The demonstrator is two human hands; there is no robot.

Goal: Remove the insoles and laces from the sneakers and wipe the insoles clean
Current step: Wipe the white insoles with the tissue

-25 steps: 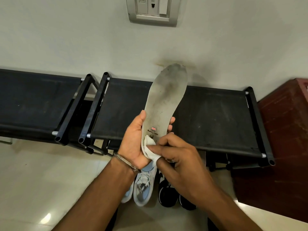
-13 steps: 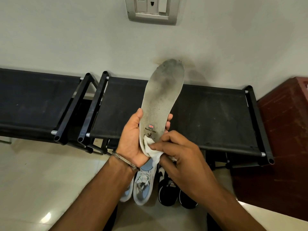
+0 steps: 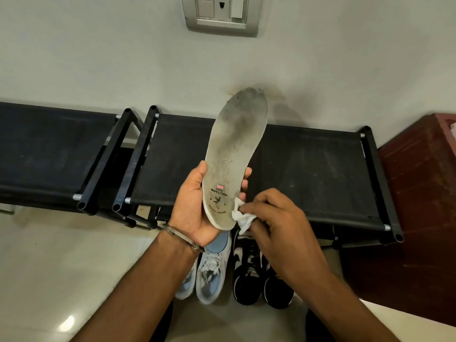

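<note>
A dirty white insole (image 3: 234, 154) with a small flag logo stands upright, toe end up, in front of the rack. My left hand (image 3: 195, 206) grips its heel end, thumb on the left edge and fingertips on the right. My right hand (image 3: 278, 223) pinches a crumpled white cloth (image 3: 241, 217) against the insole's lower right heel edge. On the floor below stand a pair of light blue and white sneakers (image 3: 209, 275) with laces in, and a pair of black and white sneakers (image 3: 256, 275).
A black fabric shoe rack (image 3: 320, 174) runs along the wall, with a second rack (image 3: 49, 154) to its left. A dark red wooden cabinet (image 3: 417, 218) stands at the right. A switch plate (image 3: 222, 16) is on the wall above. The floor is pale tile.
My right hand has slid the cloth from the middle of the heel to the insole's right heel edge, uncovering the printed logo. The insole stays upright in my left hand.
</note>
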